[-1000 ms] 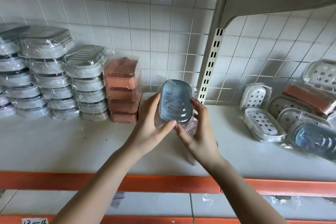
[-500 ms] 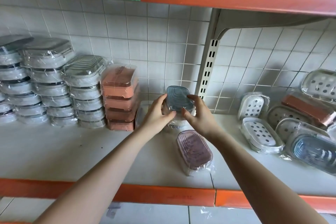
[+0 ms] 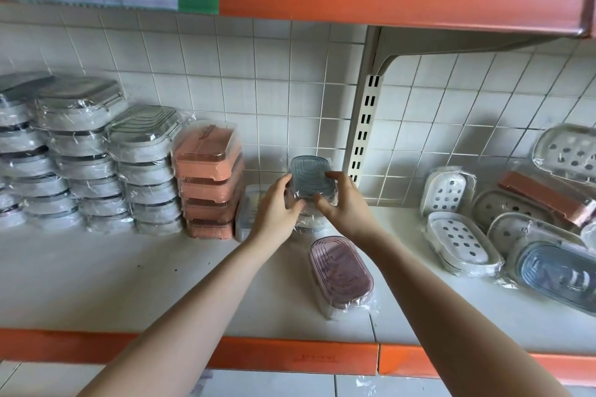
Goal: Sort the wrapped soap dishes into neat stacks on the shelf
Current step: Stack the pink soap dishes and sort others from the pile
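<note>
Both hands meet on one wrapped blue-grey soap dish (image 3: 312,178) at the back of the shelf (image 3: 96,280), close to the tiled wall and just left of the slotted upright (image 3: 364,129). The left hand (image 3: 277,206) grips its left edge, thumb curled across the near corner, and the right hand (image 3: 346,203) grips its right edge, fingertips (image 3: 335,175) hooked over the top rim and thumb tucked at the near end. The dish therefore sits squarely between the two palms, neither hand nearer than the other. Its long axis runs away from the person, toward the wall, and its ribbed face tips up toward the camera. It appears to rest on, or just over, another wrapped dish beneath it; whether the two touch cannot be told, since fingers and film hide the seam.

The coming move seems to depend on that alignment: the held dish has to settle flush over the one below, long axis matching. The pink soap dish (image 3: 340,274) lies on the shelf nearer the person, just below the right wrist and apart from both hands, its long axis also running front to back. The salmon stack (image 3: 208,180) stands just left of the left hand. Loose dishes (image 3: 464,235) lie well apart on the right.
</note>
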